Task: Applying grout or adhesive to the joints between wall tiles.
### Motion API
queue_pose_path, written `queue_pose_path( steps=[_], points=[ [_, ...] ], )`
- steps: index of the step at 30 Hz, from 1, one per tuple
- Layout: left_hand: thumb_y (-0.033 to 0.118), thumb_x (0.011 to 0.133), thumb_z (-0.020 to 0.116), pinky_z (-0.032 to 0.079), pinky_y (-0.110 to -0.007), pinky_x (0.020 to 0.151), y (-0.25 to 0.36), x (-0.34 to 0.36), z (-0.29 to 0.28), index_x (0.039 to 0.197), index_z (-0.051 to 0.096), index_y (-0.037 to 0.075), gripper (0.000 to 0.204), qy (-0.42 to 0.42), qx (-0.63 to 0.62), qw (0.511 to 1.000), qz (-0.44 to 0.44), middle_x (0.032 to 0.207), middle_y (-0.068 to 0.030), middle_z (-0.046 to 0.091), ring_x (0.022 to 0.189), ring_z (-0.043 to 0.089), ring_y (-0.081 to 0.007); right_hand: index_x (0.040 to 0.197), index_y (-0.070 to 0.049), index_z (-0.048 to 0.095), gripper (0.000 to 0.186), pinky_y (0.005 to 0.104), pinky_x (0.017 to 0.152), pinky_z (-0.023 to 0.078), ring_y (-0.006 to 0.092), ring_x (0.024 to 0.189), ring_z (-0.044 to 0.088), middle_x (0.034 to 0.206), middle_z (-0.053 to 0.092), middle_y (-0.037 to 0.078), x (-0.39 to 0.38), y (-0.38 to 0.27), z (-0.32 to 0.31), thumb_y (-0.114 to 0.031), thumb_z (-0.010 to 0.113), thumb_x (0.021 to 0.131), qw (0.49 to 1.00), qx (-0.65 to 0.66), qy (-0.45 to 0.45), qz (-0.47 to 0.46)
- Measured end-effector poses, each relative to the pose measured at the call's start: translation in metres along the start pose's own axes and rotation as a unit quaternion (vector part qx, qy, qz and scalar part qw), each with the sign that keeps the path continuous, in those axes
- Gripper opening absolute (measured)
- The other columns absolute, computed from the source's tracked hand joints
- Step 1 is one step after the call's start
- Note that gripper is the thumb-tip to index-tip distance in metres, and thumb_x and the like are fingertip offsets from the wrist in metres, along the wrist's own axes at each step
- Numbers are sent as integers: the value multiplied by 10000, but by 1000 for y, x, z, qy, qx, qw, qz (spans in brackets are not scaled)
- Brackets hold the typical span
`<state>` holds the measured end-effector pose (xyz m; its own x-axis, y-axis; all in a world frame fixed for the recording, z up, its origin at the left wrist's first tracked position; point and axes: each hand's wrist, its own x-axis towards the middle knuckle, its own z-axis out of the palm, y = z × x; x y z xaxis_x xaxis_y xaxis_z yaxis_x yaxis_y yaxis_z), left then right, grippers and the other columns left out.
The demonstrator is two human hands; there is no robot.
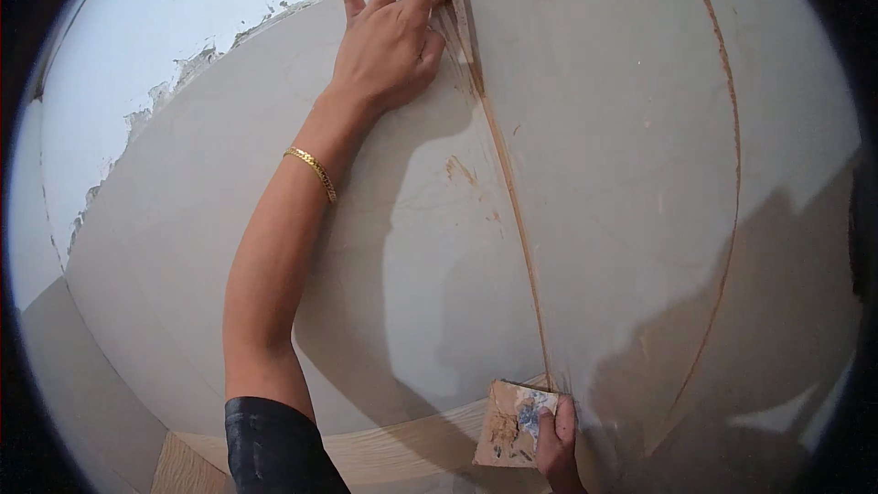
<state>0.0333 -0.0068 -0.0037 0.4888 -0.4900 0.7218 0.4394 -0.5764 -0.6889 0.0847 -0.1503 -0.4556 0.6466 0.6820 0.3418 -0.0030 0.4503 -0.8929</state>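
Observation:
My left hand is raised against the grey wall panel at the top, fingers extended upward, thumb bent beneath. By its fingers a thin, brown-smeared strip with a dark edge lies along the brown-filled joint. That strip looks held under the hand, but its kind is hidden. Low down, my right hand grips a small square board smeared with brown and bluish-grey paste, thumb on its face. The board sits beside the lower end of the joint.
A second brown joint line curves down the right side. At upper left, a white wall area meets the panel along a ragged edge. Brown smears mark the panel left of the joint. A wood-patterned strip runs along the bottom.

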Motion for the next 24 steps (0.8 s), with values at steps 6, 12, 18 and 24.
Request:
queue_pose_path(
  steps=[6, 12, 18, 24],
  points=[
    [108, 818, 418, -48, -524, 1160, -5, 12, -2, 1465, 117, -84, 739, 24, -40, 997, -59, 1262, -268, 559, 1431, 171, -366, 1084, -13, 481, 158, 284, 870, 402, 125, 913, 475, 973, 526, 74, 2, 7, 0, -38, 390, 957, 999, -34, 8, -11],
    [83, 807, 409, -34, -510, 1157, -5, 18, -8, 1478, 93, -69, 757, 58, -127, 978, -155, 1209, -253, 595, 1400, 237, -370, 1083, -8, 484, 162, 285, 866, 407, 122, 913, 481, 993, 532, 79, 1, 10, -1, -44, 380, 964, 1000, -9, 7, -7],
    [63, 808, 418, -17, -513, 1154, -3, 13, -10, 1490, 96, -46, 762, 60, -172, 968, -172, 1139, -225, 633, 1326, 340, -367, 1091, -10, 478, 166, 290, 853, 417, 121, 900, 489, 1006, 534, 80, 2, 11, 0, -51, 372, 970, 1000, 6, 3, 8],
    [83, 820, 430, -20, -543, 1152, -8, 11, -6, 1486, 109, -47, 751, 9, -91, 994, -65, 1274, -246, 545, 1341, 328, -388, 1089, -7, 473, 161, 285, 878, 399, 123, 931, 477, 1005, 532, 86, 0, 4, 0, -59, 376, 971, 998, -68, 5, 2]
  ],
)
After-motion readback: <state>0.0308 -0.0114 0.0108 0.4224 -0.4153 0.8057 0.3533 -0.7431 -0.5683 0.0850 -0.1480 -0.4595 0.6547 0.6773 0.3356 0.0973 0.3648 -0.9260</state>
